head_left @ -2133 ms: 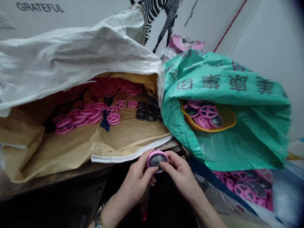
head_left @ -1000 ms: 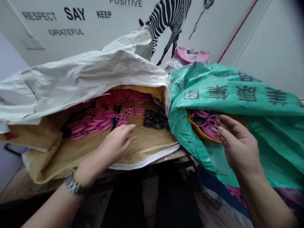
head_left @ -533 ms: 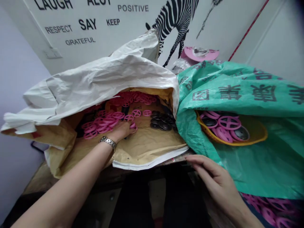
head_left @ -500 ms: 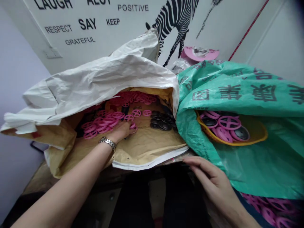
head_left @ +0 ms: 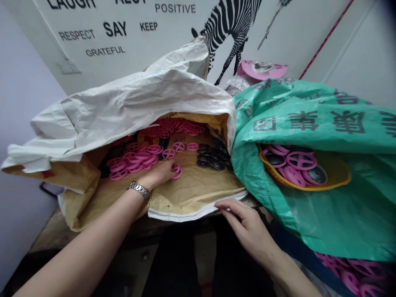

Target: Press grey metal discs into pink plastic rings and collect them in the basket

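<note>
Grip was hard to read: left hand touched a pink wheel in the white sack, maybe pinching; right hand sat empty, fingers slightly parted. Brushing the neighbouring pile could've scattered it.

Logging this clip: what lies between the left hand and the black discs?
In the head view, at least one pink wheel lies at the fingertips of the left hand; beyond that, only brown sack lining runs to the black discs.
</note>
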Available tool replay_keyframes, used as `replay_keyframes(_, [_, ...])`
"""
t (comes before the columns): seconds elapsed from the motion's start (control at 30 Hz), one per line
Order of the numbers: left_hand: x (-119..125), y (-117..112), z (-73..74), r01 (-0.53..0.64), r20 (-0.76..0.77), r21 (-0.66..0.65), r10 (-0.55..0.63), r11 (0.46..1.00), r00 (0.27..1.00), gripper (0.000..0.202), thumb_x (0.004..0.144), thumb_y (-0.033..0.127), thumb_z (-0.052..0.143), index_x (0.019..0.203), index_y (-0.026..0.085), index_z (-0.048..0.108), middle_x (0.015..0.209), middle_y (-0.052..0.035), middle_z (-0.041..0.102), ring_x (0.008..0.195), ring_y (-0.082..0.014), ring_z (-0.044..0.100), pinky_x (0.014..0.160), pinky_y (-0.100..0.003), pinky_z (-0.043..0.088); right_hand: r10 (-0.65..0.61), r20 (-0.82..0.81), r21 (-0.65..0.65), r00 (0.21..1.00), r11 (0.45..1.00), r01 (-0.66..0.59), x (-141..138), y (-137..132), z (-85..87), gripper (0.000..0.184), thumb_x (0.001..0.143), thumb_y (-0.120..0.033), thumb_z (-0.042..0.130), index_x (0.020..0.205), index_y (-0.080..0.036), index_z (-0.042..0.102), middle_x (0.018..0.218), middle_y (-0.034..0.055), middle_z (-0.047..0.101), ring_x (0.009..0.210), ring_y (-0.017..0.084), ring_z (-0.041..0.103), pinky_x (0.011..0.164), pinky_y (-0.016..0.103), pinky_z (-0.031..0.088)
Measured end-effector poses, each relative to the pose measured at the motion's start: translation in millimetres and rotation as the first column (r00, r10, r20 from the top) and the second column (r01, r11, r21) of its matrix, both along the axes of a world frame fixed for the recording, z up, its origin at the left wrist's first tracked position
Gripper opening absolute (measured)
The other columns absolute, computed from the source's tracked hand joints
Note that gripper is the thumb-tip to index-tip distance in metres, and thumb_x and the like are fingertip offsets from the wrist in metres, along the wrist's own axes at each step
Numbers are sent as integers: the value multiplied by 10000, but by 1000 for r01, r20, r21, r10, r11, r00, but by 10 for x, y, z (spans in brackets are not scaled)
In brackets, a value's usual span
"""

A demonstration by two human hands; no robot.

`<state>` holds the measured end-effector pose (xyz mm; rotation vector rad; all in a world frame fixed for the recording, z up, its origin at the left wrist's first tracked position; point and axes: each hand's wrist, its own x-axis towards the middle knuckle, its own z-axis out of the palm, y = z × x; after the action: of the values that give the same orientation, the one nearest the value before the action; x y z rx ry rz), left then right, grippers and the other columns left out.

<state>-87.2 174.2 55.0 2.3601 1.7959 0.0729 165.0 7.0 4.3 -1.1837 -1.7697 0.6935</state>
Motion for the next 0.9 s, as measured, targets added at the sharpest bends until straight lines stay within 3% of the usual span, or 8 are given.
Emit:
replay_keyframes(0.1, [58,-139,38,17,-17,54,-16,998,1000,334,794,326,598,1081,155,583,1107,-147,642,958,-269,604,788,-329,454,-66,68,97,995,993,59,-26,193,-11,245,919,-179,473,1066,-214,667,1078,81,712,1041,225,648,935,380,498])
replay_keyframes(0.23, [170,-503,68,113,2,121,-114,986,993,265,846,320,534,1068,177,546,1107,-121,606,1027,-264,569,884,-361,450,-204,209,176,956,970,169,-58,567,-25,286,905,-186,478,1125,-165,661,1124,116,708,1073,251,644,972,406,491])
replay_keyframes(0.43, [323,-977,-62,202,66,193,-218,960,974,190,875,272,496,1046,190,513,1090,-103,578,1053,-269,537,917,-405,453,-307,628,105,715,944,313,-174,1036,80,390,949,-182,446,1314,-106,563,1329,158,610,1152,242,622,976,308,475])
replay_keyframes(0.57, [365,-1082,-135,167,141,89,-178,982,974,176,890,306,476,1025,200,513,1048,-99,589,1005,-274,556,876,-420,468,-321,709,67,628,917,393,-228,1236,80,359,920,-137,490,1259,-59,579,1248,234,635,1035,278,683,849,325,523])
replay_keyframes(0.7, [363,-1111,-168,117,190,25,-119,993,974,235,881,341,492,1071,205,508,1069,-101,610,1007,-290,572,862,-433,474,-320,765,54,559,897,439,-236,1387,12,275,910,-54,446,1115,-63,630,1061,230,702,924,262,720,749,293,534])
replay_keyframes(0.9, [337,-1137,-185,75,245,15,-76,997,966,336,858,338,520,1166,204,496,1115,-108,621,1059,-303,584,890,-438,476,-345,749,108,566,906,409,-225,1386,-22,253,939,-77,433,1081,-90,641,1049,212,704,883,263,725,720,301,530])
